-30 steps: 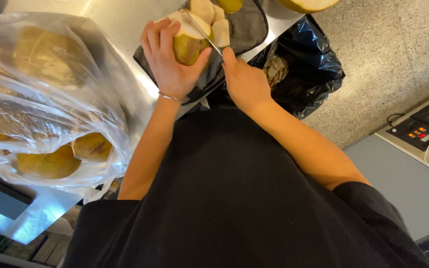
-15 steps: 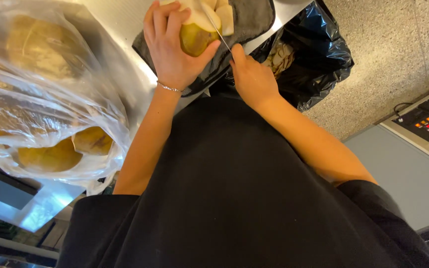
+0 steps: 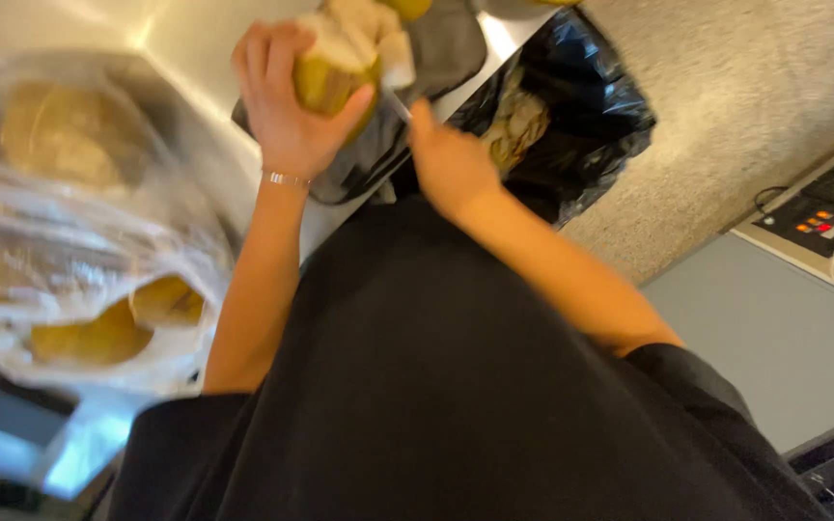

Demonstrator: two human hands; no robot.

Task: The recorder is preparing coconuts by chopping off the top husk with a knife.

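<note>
Left hand (image 3: pixel 287 106) wrapped around green-husked coconut (image 3: pixel 332 77), fingers over far side, thumb near side; bracelet at wrist. Right hand (image 3: pixel 448 159) closed on knife (image 3: pixel 396 104), blade against coconut; grip blurred. Coconut held over dark cloth (image 3: pixel 436 58) on steel counter (image 3: pixel 195 39). Clear bag of coconuts (image 3: pixel 89 260) at left. Black bin bag (image 3: pixel 581 116) beside counter, speckled floor (image 3: pixel 755 87) beyond.

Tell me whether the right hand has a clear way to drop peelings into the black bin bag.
Probably yes. The right hand with the knife is just beside the black bin bag, whose open mouth faces it with nothing between; the left hand holds the fruit on the other side.
</note>
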